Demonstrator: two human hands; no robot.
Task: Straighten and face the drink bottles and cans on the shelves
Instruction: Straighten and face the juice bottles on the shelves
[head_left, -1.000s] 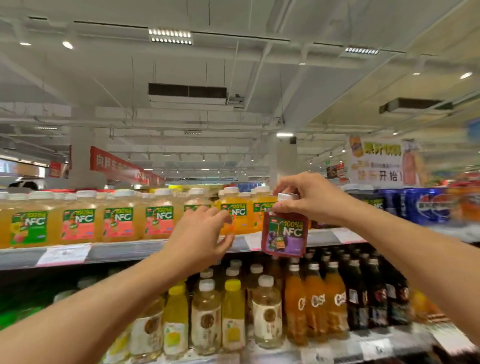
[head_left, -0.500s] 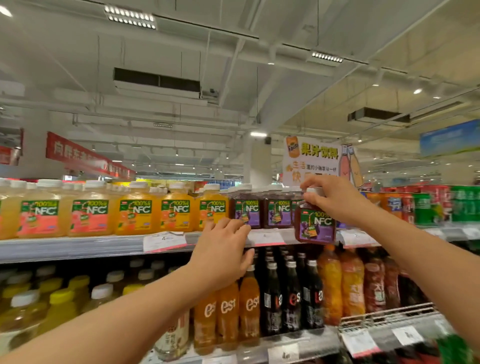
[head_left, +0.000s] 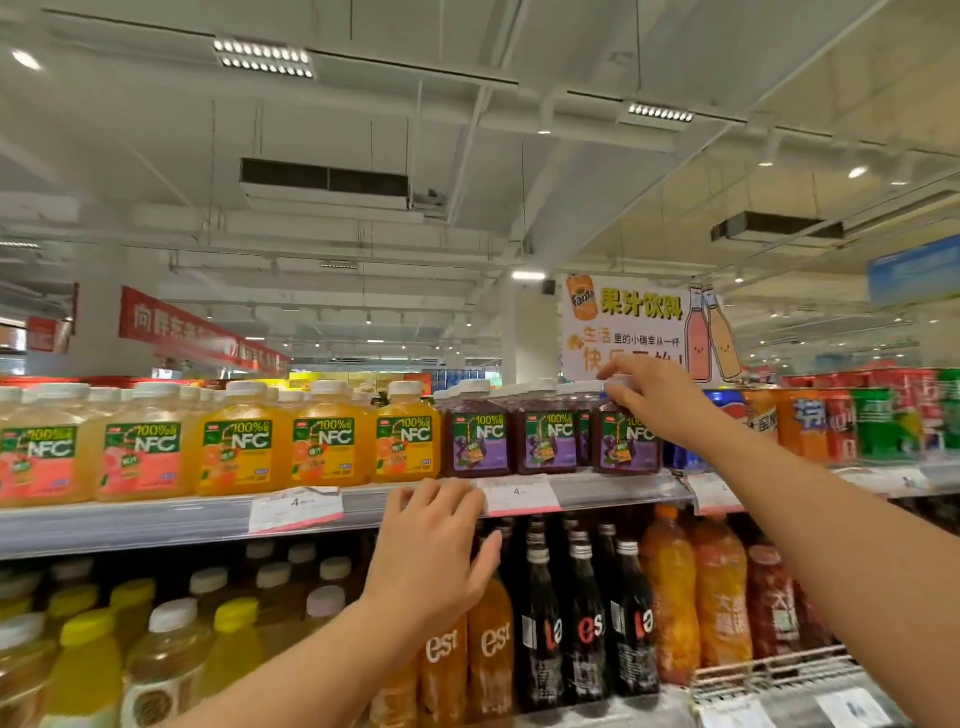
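My right hand (head_left: 655, 399) grips the white cap of a purple NFC grape juice bottle (head_left: 627, 448), which stands upright on the top shelf (head_left: 156, 519) at the right end of a row of purple NFC bottles (head_left: 480, 441). Its label faces me. Left of them stand orange NFC bottles (head_left: 324, 441) and pink-labelled NFC bottles (head_left: 140, 452), labels forward. My left hand (head_left: 434, 551) hovers in front of the shelf edge with fingers relaxed, holding nothing.
Cans and colourful soda packs (head_left: 878, 421) fill the top shelf to the right. Below stand dark est bottles (head_left: 584, 618), orange bottles (head_left: 670, 597) and yellow-capped bottles (head_left: 85, 670). Price tags (head_left: 296, 509) hang on the shelf rail. A juice sign (head_left: 639, 332) rises behind.
My right hand carried the purple bottle rightward and set it down on the top shelf beside the other purple bottles. My left hand drifted right and lower along the shelf edge.
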